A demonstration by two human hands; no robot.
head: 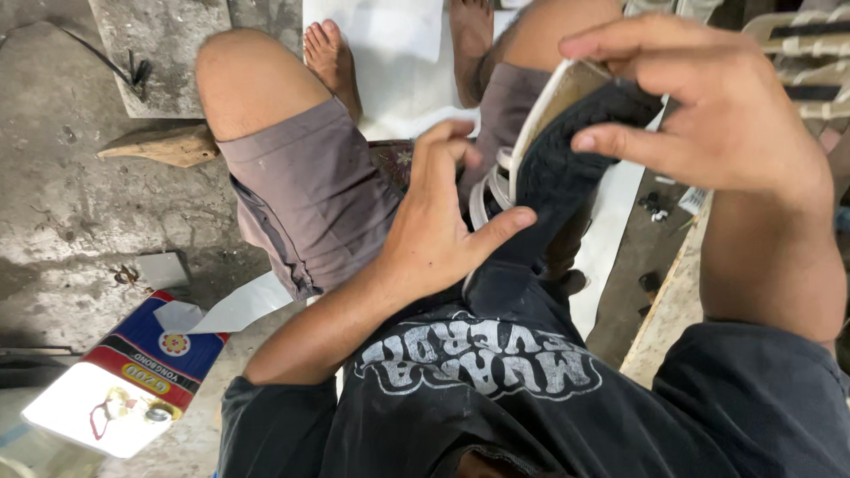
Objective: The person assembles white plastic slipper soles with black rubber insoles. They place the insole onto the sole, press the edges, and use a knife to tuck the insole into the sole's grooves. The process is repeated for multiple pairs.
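Observation:
I sit with bare knees apart in grey shorts. A sandal (567, 150) with a black textured sole, pale tan footbed edge and white straps stands upright in front of my chest. My left hand (438, 221) grips its lower part, thumb pressed on the black sole. My right hand (708, 106) holds the upper end, fingers curled over the sole's top edge.
A rectangular tin (133, 376) in red, blue and white lies on the concrete floor at lower left, its cut-open face shiny. A wooden block (164, 144) lies by my left knee. White sheet (390, 62) lies under my bare feet. More sandals (810, 53) are stacked at top right.

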